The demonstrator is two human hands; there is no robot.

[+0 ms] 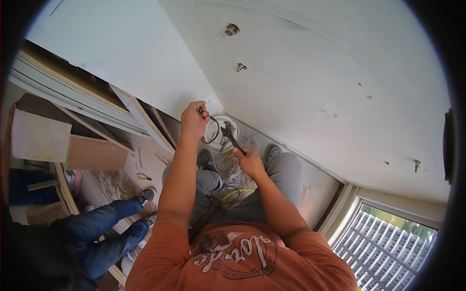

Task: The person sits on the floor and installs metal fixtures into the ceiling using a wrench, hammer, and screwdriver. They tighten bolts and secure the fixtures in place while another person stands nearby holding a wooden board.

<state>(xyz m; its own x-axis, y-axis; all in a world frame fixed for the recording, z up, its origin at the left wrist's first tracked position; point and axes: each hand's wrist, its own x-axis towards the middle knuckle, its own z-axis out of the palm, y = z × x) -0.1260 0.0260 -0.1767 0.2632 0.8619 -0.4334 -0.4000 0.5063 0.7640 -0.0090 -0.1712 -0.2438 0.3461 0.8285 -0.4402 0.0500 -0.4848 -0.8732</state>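
My left hand (193, 121), raised beside the wall, grips a small metal fitting (200, 110) with a thin dark hose (216, 132) looping down from it. My right hand (248, 160) is closed around the handle of a dark adjustable wrench (229, 133), its jaws just right of the hose loop. Below both tools sits a white bucket (224, 118) holding small items I cannot make out. Brass fittings (232, 29) poke out of the white wall (306, 82) above.
Another person's jeans-clad legs (109, 218) lie at lower left, near loose boards and panels (97, 150) and small pliers (143, 176) on the dusty floor. A yellow hose (233, 193) runs between my legs. A window (381, 242) is at lower right.
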